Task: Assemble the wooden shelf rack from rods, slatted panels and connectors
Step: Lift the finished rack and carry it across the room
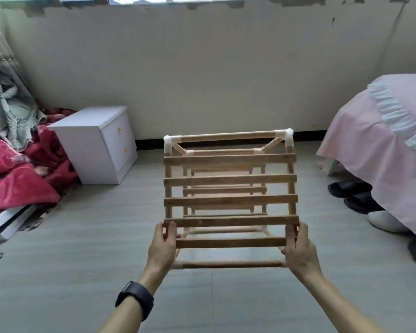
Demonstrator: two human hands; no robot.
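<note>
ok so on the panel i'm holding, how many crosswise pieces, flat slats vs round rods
flat slats: 5
round rods: 2
total: 7, all on the nearest panel of the shelf rack

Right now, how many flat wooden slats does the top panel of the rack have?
5. From far to near: slat one, two, three, four, five. Lower shelves have more, partly hidden.

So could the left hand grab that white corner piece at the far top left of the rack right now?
Probably not as things stand. The left hand is wrapped around the rack's near end, helping hold it up, and the white corner connector sits at the far end, past all the slats. Nothing blocks the way, but the hand would have to let go first.
</note>
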